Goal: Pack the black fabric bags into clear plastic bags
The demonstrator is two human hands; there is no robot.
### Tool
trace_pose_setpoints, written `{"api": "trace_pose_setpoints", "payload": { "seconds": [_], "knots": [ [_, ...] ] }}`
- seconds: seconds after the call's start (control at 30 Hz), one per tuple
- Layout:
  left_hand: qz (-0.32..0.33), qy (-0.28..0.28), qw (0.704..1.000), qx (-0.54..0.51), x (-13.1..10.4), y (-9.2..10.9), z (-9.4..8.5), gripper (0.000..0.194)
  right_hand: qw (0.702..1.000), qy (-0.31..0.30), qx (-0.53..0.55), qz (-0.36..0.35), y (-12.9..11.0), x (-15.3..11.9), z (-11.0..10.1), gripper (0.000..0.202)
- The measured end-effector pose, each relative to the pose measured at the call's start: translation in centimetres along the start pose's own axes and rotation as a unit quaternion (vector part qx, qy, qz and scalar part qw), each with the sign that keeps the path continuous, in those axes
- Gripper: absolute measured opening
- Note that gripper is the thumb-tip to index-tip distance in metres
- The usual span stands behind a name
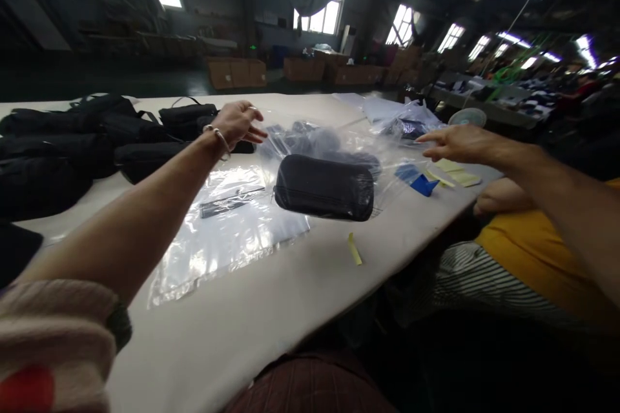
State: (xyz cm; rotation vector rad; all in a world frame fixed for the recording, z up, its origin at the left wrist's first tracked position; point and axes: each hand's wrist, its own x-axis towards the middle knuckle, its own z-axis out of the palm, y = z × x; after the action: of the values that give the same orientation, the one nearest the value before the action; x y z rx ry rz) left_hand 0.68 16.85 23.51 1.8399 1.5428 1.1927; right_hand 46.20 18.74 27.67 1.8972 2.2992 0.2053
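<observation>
A black zippered pouch (323,187) lies in a clear plastic bag (387,164) on the white table. My left hand (238,124), with a bracelet at its wrist, hovers by the bag's upper left edge, fingers apart and slightly bent. At the bag's right side, my right hand (453,143) points left with finger and thumb apart. Whether either hand touches the thin film is hard to tell. Left of the pouch, flat clear bags (227,232) lie on the table. A yellow strip (354,249) sits in front of the pouch.
Black bags (53,148) crowd the table's (232,329) left side. Yellow papers (458,173) and a blue piece (423,185) lie near the right edge. A person in yellow (527,251) sits close on the right. Cardboard boxes (237,73) stand beyond the table.
</observation>
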Motion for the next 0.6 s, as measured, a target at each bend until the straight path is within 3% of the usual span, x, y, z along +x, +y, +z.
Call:
{"api": "trace_pose_setpoints", "payload": {
  "seconds": [0.1,0.23,0.4,0.6],
  "knots": [
    [-0.081,0.01,0.995,-0.054,4.0,-0.6,4.8,0.017,0.998,-0.035,-0.003,0.047,2.4,1.4,1.8,0.033],
    [-0.154,0.016,0.985,-0.075,8.2,-1.7,10.3,0.018,0.994,-0.05,0.012,0.1,6.0,3.0,4.2,0.014],
    [-0.158,0.004,0.984,-0.077,10.3,-3.3,15.1,0.017,0.988,-0.068,0.053,0.131,10.5,5.0,7.1,0.013],
    [-0.133,-0.022,0.98,-0.145,10.1,-5.6,19.4,0.011,0.98,0.078,0.122,0.139,13.3,6.8,12.9,0.015]
  ]
}}
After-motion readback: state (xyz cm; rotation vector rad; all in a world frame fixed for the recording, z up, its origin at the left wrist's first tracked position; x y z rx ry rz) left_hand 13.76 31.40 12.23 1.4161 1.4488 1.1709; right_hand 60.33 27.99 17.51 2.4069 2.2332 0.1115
